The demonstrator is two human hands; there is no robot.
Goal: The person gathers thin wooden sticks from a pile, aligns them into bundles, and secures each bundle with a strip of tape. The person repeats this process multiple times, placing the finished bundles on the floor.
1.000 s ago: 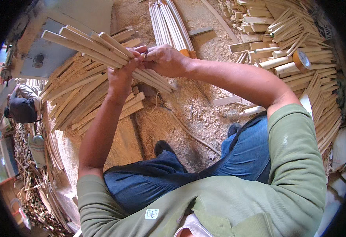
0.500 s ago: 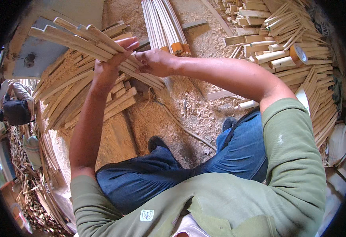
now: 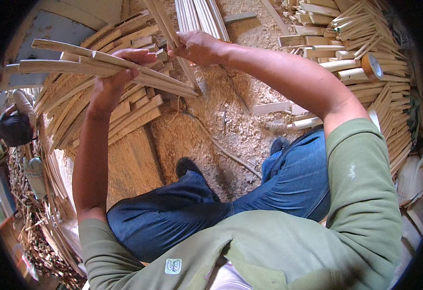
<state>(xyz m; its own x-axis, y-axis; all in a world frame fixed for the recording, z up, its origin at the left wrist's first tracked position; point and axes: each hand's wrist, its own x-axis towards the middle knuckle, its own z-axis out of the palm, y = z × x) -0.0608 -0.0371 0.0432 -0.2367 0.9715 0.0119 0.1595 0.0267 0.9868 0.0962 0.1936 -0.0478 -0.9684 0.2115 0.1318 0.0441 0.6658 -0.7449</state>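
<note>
My left hand is closed around a bundle of long wooden strips, its fingers partly stretched out over them. The bundle slants from the upper left down to the right, above the floor. To its right, my right hand grips thinner-looking wooden strips that stand at a steep angle, apart from the bundle along most of their length. Their lower end comes close to the bundle's right end; I cannot tell whether they touch. My fingers hide how many strips the right hand holds.
Beneath the left hand lies a heap of rough wooden slats. Pale round rods lie at the top. Stacked wood pieces with a tape roll fill the right side. A cord crosses the shavings. A person is at far left.
My hands have moved apart. The left has shifted left and slightly down with the bundle; the right has drawn away up and right, holding strips at a steep angle.
</note>
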